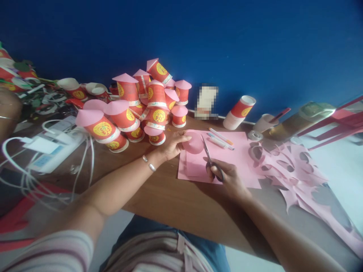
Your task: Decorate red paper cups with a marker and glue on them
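A round pink paper disc is pinched at its left edge by my left hand. My right hand grips black-handled scissors, with the fingers through the handle loops. The blades point up and away from me, against the right edge of the disc. Beneath both lie sheets of pink paper on the wooden table. Several pens rest on the paper, just beyond the scissors.
Red paper cups with pink cone tops are heaped at the back left. A white power strip with tangled cables lies left. Pink paper scraps spread over the right side, near a tape roll and a stack of cups.
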Available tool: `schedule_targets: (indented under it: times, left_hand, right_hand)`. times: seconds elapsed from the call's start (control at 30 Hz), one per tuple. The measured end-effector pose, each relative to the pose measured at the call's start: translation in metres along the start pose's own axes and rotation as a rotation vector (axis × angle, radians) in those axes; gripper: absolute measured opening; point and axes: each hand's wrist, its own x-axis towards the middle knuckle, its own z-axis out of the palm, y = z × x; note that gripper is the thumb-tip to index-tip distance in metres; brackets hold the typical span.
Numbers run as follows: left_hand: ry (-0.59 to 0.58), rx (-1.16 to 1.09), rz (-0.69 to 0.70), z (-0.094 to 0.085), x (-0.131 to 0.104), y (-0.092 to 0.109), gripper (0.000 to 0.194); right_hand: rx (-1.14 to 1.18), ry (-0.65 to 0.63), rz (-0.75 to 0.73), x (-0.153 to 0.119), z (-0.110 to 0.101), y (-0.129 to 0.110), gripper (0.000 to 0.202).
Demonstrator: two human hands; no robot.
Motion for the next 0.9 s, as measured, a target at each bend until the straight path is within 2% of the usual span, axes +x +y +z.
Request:
schedule_targets:
  times: [0.6,0.9]
  left_hand:
    - [-0.030,0.021,0.022,-0.0033,0.0007,-0.0016,0.020]
    - [0.005,0.019,0.024,-0.0037,0.0010,-0.0017,0.023]
  right_hand:
    - [0.001,-0.024,-0.036,-0.0003,0.0003,0.0000,0.052]
    - [0.037,-0.016,-0.030,-0.0007,0.0005,0.0041,0.045]
